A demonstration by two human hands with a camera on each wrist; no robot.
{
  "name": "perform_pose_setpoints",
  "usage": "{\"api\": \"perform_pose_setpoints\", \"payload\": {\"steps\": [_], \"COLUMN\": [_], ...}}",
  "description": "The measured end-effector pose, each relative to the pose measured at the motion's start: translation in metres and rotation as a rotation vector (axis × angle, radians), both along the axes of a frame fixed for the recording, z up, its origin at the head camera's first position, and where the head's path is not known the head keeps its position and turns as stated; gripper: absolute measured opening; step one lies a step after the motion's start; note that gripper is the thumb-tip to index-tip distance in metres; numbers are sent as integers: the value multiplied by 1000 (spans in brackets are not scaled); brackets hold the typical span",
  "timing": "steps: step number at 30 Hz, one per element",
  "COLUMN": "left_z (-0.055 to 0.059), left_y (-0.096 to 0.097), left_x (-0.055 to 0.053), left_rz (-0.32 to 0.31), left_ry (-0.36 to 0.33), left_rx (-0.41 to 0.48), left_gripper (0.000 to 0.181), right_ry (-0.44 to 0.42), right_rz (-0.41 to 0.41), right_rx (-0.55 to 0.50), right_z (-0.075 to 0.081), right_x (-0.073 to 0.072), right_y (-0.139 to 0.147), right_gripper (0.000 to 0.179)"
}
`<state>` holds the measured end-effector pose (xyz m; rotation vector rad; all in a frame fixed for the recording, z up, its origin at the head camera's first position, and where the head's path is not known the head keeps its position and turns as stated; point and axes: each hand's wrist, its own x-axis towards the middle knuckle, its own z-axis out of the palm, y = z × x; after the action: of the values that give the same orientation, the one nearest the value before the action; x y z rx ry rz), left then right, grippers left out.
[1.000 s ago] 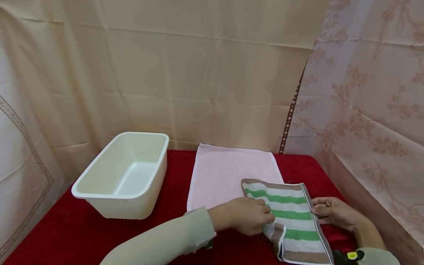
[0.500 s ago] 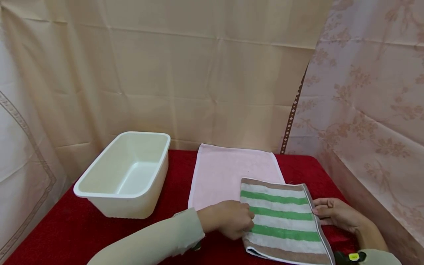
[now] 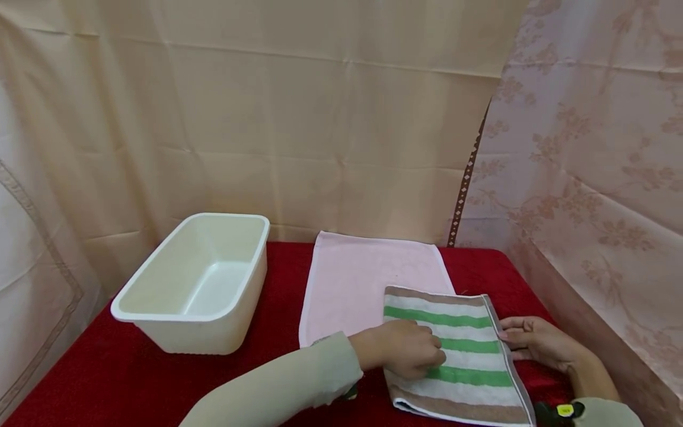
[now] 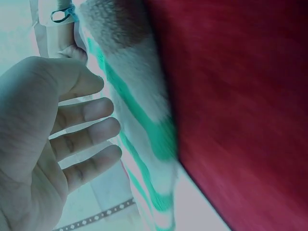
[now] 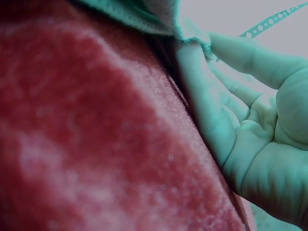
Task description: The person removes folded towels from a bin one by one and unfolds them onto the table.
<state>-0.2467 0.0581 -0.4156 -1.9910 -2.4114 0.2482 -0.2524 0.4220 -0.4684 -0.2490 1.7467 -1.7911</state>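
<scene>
A folded towel (image 3: 475,362) with green, white and brown stripes lies on the red cloth, at the lower right in the head view. My left hand (image 3: 405,349) is over its left part. In the left wrist view, the loosely bent fingers (image 4: 91,130) touch the striped surface and grip nothing. At the towel's right edge, my right hand (image 3: 544,345) pinches the border between thumb and forefinger, as the right wrist view also shows. Partly under the striped towel lies a flat pink towel (image 3: 368,279).
A cream plastic basin (image 3: 197,337) stands on the left of the red-covered table (image 3: 123,379), with nothing seen inside. Beige curtain (image 3: 320,130) hangs behind the table, and a flowered pink curtain (image 3: 603,196) closes off the right side.
The striped towel's bunched lower left corner has been spread out flat. My left hand went left to its edge, then came back right over it. The right hand stays at the border.
</scene>
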Motion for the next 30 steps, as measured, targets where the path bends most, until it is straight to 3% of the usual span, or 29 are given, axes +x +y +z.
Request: {"api": "perform_pose_setpoints", "payload": {"steps": [7, 15, 23, 30], "left_z": [3, 1, -6, -14], "left_y": [41, 78, 104, 118], "left_x": [4, 9, 3, -1], "left_rz": [8, 9, 35, 32], "left_ry": [8, 74, 70, 20], "left_rx": [-21, -62, -70, -79], "left_gripper": [25, 35, 44, 49], "right_ry": [-5, 46, 35, 21], "right_rz": [6, 26, 21, 22], "right_rx": [-19, -12, -34, -69], "right_z": [3, 1, 1, 2], "right_x": [0, 0, 1, 6], "right_y": [2, -2, -6, 0], "right_gripper": [38, 36, 37, 38]}}
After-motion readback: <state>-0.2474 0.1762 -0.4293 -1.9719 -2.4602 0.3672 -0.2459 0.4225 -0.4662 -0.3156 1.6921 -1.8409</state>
